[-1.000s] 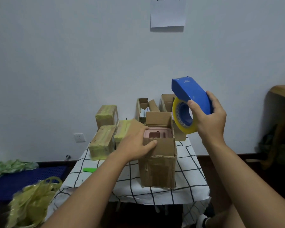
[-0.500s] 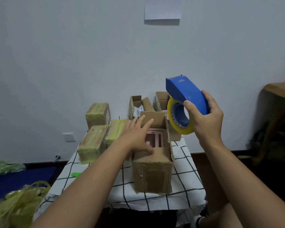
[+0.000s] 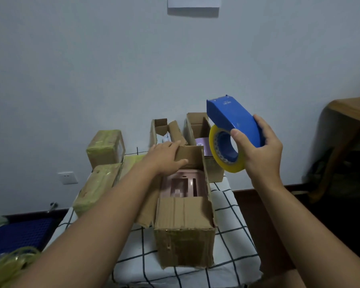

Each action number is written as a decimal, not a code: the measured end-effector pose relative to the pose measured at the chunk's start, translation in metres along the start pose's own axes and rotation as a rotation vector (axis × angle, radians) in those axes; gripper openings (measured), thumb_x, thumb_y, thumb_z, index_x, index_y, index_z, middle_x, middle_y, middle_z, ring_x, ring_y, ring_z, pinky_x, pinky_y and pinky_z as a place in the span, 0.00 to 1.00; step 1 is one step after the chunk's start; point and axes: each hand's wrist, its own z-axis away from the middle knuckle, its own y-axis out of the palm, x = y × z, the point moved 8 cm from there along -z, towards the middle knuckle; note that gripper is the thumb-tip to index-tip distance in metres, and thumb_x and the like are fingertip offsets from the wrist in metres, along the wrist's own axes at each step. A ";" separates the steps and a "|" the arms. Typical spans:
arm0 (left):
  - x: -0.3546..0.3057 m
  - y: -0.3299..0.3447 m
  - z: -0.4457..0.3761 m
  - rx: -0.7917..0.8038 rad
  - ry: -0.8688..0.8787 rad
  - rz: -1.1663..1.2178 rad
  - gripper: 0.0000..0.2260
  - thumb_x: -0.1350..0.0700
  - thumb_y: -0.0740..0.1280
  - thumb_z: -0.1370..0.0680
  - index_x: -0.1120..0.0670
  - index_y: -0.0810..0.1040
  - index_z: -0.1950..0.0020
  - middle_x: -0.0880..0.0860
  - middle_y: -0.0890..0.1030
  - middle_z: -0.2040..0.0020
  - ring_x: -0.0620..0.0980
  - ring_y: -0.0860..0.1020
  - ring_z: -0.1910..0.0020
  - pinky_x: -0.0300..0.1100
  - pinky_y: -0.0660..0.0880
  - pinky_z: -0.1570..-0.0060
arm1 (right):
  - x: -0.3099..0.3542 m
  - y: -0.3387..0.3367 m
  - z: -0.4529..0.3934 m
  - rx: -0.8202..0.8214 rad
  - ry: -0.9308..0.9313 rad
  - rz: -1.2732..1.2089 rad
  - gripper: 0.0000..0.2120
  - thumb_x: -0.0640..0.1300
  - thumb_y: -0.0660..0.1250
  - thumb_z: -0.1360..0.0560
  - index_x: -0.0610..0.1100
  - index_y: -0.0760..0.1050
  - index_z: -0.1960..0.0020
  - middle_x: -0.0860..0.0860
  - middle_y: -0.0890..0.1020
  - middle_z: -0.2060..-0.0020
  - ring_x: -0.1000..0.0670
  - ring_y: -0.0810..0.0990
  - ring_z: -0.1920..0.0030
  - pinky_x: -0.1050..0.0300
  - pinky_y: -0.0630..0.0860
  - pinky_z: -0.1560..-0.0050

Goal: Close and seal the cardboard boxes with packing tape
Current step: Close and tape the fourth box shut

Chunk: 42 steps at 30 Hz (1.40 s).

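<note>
Head camera view: a person's left hand (image 3: 164, 157) reaches to the far end flap (image 3: 188, 156) of an open brown cardboard box (image 3: 184, 225), fingers laid over the flap's top edge and thumb against its face. The box stands near the middle of a table under a white cloth with a dark grid (image 3: 235, 235), its near flap folded in; a pink plastic item (image 3: 182, 187) lies inside. The right hand (image 3: 262, 156), raised to the right of the box, is wrapped around a blue tape dispenser (image 3: 233, 121) loaded with a yellowish roll of packing tape (image 3: 227, 163). Taped parcels (image 3: 98, 183) sit on the left; two open boxes (image 3: 195, 127) stand at the far edge, contents hard to make out.
</note>
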 end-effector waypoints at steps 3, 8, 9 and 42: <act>-0.003 -0.005 0.009 -0.026 0.014 -0.015 0.30 0.38 0.61 0.21 0.49 0.60 0.23 0.54 0.67 0.28 0.55 0.67 0.31 0.51 0.68 0.34 | 0.001 0.002 0.002 0.004 -0.007 -0.015 0.30 0.51 0.75 0.27 0.48 0.70 0.28 0.54 0.75 0.37 0.54 0.76 0.38 0.64 0.78 0.45; -0.007 -0.003 0.022 -0.054 0.019 -0.006 0.29 0.39 0.62 0.21 0.48 0.61 0.23 0.52 0.66 0.27 0.53 0.67 0.31 0.51 0.69 0.33 | 0.014 0.015 0.008 0.052 -0.009 -0.094 0.30 0.52 0.75 0.27 0.47 0.70 0.28 0.52 0.76 0.37 0.54 0.78 0.39 0.63 0.79 0.45; -0.007 -0.002 0.024 -0.057 0.013 -0.005 0.30 0.39 0.62 0.21 0.49 0.61 0.22 0.52 0.65 0.26 0.53 0.67 0.30 0.51 0.69 0.32 | 0.018 0.021 0.009 0.088 -0.009 -0.101 0.31 0.53 0.74 0.28 0.48 0.70 0.29 0.53 0.76 0.37 0.54 0.78 0.39 0.63 0.79 0.45; -0.019 0.038 0.088 0.243 -0.010 -0.171 0.42 0.21 0.50 0.31 0.43 0.61 0.24 0.49 0.63 0.23 0.56 0.53 0.22 0.70 0.37 0.30 | -0.022 -0.002 0.036 0.039 0.120 -0.091 0.29 0.48 0.75 0.27 0.45 0.72 0.29 0.51 0.77 0.37 0.53 0.78 0.40 0.69 0.78 0.51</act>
